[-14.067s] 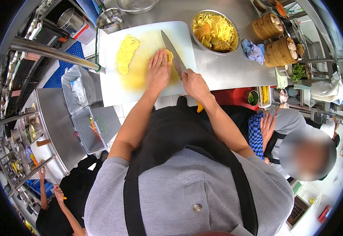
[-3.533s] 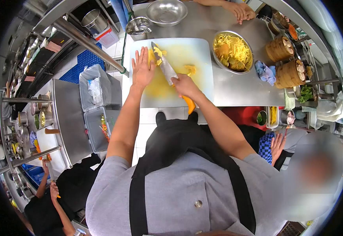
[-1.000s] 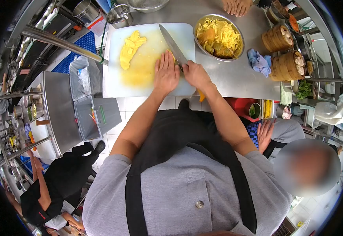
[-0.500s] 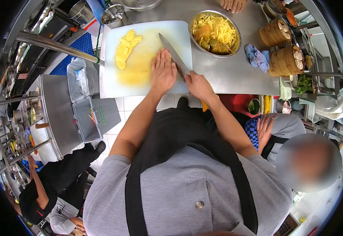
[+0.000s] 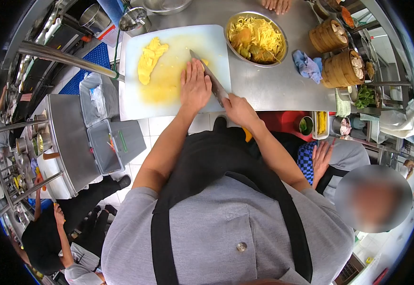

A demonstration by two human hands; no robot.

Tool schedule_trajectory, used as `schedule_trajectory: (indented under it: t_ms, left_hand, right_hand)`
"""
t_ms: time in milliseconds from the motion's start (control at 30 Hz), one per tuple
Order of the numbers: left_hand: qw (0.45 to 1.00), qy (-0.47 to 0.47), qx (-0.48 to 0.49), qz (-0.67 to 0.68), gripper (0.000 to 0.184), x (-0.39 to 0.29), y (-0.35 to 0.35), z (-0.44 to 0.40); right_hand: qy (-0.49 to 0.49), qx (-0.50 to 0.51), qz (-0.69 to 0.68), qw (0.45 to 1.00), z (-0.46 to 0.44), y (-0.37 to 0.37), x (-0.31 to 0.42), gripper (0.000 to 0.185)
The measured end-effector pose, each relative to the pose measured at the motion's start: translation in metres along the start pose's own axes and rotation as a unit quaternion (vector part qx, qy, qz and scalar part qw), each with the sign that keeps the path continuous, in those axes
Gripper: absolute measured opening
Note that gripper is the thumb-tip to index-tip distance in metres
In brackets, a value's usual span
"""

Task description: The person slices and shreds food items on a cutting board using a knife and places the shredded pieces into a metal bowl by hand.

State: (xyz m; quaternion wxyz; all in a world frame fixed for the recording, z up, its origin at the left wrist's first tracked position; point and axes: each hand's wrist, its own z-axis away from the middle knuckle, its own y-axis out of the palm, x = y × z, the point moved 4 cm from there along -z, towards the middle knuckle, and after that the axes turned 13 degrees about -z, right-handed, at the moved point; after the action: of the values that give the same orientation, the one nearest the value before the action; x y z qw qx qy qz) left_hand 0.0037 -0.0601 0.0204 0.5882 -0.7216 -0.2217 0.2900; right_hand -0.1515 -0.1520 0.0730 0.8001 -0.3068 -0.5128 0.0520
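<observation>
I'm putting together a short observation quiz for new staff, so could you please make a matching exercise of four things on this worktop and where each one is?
Things
1. Knife
2. Metal bowl
3. Blue cloth
4. Yellow pile

Places
A. Beside the bamboo steamers
B. On the cutting board, left of the left hand
C. In the right hand
D. Right of the board, holding yellow strips

Pairs: 1-C, 2-D, 3-A, 4-B

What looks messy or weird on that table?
The board is stained yellow, not clean white, and a blue cloth lies crumpled, not folded, beside the steamers. I see nothing broken.
</observation>
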Motion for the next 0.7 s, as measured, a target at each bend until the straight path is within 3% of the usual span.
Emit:
schedule_trajectory:
  t_ms: [133,200,367,567,700]
  left_hand:
    - [1.0,0.013,0.014,-0.009,0.068,-0.002,0.0,0.006]
    - [1.0,0.012,0.012,-0.007,0.068,0.001,-0.001,0.007]
    - [0.996,-0.004,-0.077,-0.033,0.065,0.04,-0.031,-0.004]
    - [0.993,-0.059,-0.064,-0.084,0.065,0.134,-0.039,-0.051]
    - [0.993,-0.055,-0.03,-0.103,0.065,0.16,-0.028,-0.064]
  right_hand:
    - [0.029,0.02,-0.057,0.998,0.036,-0.006,0.006,0.033]
    - [0.144,0.063,-0.104,0.982,0.043,-0.01,0.01,0.035]
    - [0.108,0.081,-0.123,0.983,0.022,0.003,0.047,0.038]
    - [0.058,0.116,-0.129,0.983,-0.057,0.045,0.092,0.04]
    - [0.069,0.109,-0.098,0.987,-0.058,0.043,0.102,0.041]
